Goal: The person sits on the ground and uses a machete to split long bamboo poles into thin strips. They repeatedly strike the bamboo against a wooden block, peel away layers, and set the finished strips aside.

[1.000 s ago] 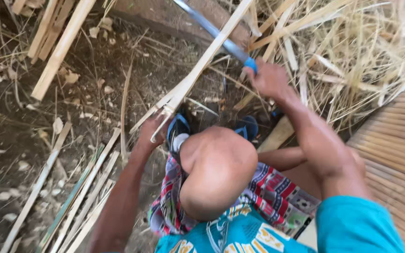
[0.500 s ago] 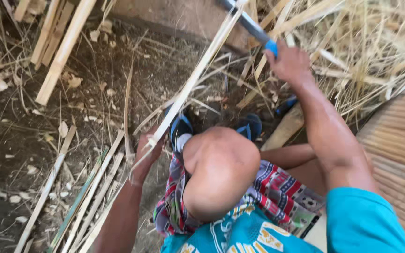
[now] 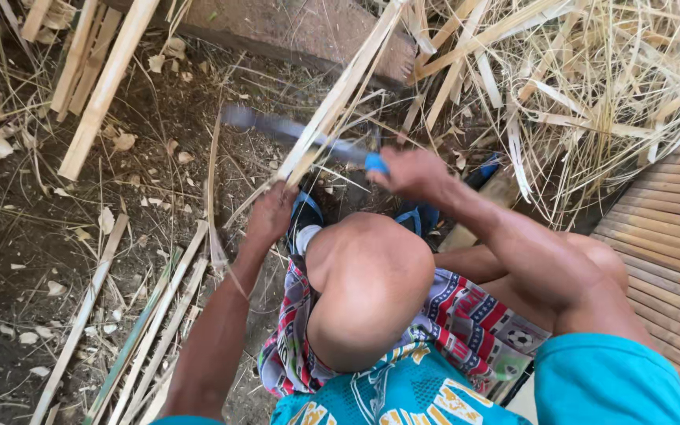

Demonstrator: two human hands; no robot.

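Right fingers: wrapped tight round the blue handle of a knife [image 3: 308, 135]; right hand [image 3: 412, 173] raised just beyond the knee.
Knife blade: blurred, stretched leftward from the handle, laid across the bamboo strip [image 3: 332, 102].
Left fingers: curled round the near end of the bamboo strip; left hand [image 3: 271, 214] low, left of the knee.
Bamboo strip: slanted from the left hand up and away to the right, toward a flat stone slab [image 3: 293, 31].
Far right: heap of pale bamboo shavings [image 3: 607, 86].
Near left: split slats [image 3: 151, 323] lying on bare dirt.
Right edge: woven bamboo mat [image 3: 670, 228].
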